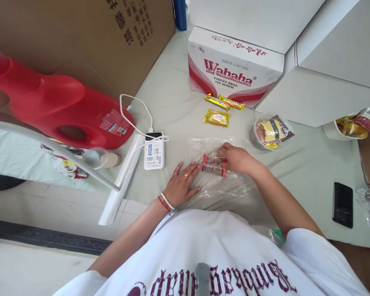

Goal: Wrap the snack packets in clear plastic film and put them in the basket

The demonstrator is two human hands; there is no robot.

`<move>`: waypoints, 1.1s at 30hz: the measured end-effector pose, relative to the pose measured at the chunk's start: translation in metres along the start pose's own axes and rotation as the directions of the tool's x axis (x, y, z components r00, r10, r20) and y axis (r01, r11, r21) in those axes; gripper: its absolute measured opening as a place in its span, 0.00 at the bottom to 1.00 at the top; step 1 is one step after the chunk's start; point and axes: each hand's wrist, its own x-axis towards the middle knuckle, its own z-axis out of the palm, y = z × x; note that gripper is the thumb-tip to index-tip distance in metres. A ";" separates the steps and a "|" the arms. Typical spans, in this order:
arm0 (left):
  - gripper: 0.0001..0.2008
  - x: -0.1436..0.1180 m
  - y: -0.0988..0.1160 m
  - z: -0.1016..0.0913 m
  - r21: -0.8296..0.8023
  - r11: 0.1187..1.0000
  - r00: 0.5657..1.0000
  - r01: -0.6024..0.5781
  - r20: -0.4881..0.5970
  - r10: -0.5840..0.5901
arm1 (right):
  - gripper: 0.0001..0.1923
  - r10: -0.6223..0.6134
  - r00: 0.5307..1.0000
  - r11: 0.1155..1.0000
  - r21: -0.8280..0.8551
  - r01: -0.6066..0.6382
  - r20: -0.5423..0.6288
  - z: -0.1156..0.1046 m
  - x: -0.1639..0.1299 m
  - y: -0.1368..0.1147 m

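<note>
clear plastic makes up the bag (209, 187) spread on the desk (179, 102) before the person, and a red-ended snack packet (214, 165) lies there; whether inside the bag or on top, i cannot tell. the right hand (236, 158) has bent fingers touching the packet's right end, though whether they grip it i cannot tell. the left hand (181, 183) lies flat with fingers spread, its tips near the packet's left end.

past the bag is a yellow packet (216, 118), with two slim yellow bars (217, 101) close to a water box (234, 70). a clear tub (257, 135) of snacks stands to the right. to the left, a white power bank (154, 156) lies near a big red jug (70, 107).
</note>
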 end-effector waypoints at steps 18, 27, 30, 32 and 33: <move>0.39 0.002 -0.001 -0.002 -0.039 0.999 0.999 0.016 0.032 -0.014 | 0.32 -0.029 0.964 1.000 -0.009 0.028 -0.266 0.047 -0.032 0.001; 0.41 -0.001 0.001 0.000 -0.028 0.997 0.998 0.069 0.010 -0.069 | 0.33 -0.037 0.978 0.995 -0.093 0.018 -0.204 0.054 -0.033 -0.007; 0.39 -0.002 -0.001 -0.001 -0.034 0.998 0.998 0.058 -0.004 -0.058 | 0.33 -0.023 0.981 0.998 -0.059 0.012 -0.194 0.056 -0.034 -0.009; 0.35 -0.004 -0.002 -0.003 -0.039 0.998 0.999 0.041 -0.017 -0.042 | 0.36 -0.024 0.983 1.000 -0.021 0.020 -0.184 0.056 -0.035 -0.007; 0.33 -0.005 -0.003 -0.004 -0.044 0.999 0.999 0.032 -0.025 -0.033 | 0.38 -0.028 0.981 1.000 0.004 0.029 -0.193 0.055 -0.039 -0.005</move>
